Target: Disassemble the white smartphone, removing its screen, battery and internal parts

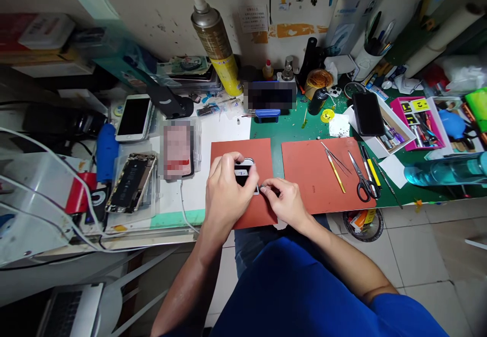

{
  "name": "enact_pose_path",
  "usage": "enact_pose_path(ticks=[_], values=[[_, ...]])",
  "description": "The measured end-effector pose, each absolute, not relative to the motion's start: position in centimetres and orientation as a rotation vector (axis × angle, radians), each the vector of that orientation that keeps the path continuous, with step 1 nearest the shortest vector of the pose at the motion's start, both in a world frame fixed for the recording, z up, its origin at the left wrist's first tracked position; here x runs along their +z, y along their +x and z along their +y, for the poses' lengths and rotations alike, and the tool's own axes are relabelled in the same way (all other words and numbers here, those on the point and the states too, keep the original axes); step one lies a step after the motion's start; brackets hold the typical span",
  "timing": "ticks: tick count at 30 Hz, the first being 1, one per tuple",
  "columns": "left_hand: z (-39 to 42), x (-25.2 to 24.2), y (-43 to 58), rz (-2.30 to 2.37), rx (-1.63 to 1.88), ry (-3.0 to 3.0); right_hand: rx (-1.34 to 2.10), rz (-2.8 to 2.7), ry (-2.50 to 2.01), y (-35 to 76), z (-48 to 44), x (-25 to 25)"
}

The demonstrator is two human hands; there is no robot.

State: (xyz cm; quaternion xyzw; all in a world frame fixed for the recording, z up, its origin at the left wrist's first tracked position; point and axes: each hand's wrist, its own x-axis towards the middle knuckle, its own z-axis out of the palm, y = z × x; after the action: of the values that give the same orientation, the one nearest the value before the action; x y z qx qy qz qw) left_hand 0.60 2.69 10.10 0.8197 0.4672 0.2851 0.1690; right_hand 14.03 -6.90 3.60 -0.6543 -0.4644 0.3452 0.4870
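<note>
Left of the brown mat (243, 146), an opened phone (131, 183) lies on the worktop (173, 202). Over the mat, the left hand (227, 184) grasps a small device (240, 179); at its right, the right hand's (283, 197) grip meets its edge, whether clenched I cannot tell. Right of the mat lie scissors (357, 167).

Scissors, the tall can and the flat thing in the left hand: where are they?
Scissors (365, 180): head view, where blades meet handles.
Tall can (218, 46): head view, middle of its side.
Flat thing (240, 179): head view, its dark face, below the pale label.
</note>
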Motion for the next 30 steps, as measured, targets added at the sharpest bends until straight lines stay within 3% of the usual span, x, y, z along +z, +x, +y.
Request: enact_pose_path(ticks=[3, 6, 12, 17, 21, 26, 30], values=[[2.4, 9.2, 0.8, 1.370, 0.883, 2.309, 0.810, -1.110, -1.584, 14.4, -7.3, 4.1], [2.9, 8.5, 0.3, 1.314, 0.957, 2.218, 1.007, -0.897, -1.451, 15.5, -6.8, 4.3], [5.5, 9.0, -1.9, 0.666, 0.766, 1.612, 1.672, -0.702, -0.821, 17.3, -4.8, 5.5], [6.0, 9.2, -1.8, 0.407, 0.745, 1.241, 1.782, -0.736, -0.740, 15.6, -4.9, 6.0], [5.3, 9.8, -2.4, 0.566, 0.741, 1.290, 1.475, -0.856, -0.934, 14.5, -5.4, 5.8], [2.5, 11.2, -3.3, 1.024, 0.853, 1.801, 0.459, -1.372, -1.363, 13.0, -6.2, 5.3], [-0.3, 10.6, -2.8, 1.121, 1.062, 2.167, -0.049, -1.561, -1.396, 10.9, -6.9, 3.8]])
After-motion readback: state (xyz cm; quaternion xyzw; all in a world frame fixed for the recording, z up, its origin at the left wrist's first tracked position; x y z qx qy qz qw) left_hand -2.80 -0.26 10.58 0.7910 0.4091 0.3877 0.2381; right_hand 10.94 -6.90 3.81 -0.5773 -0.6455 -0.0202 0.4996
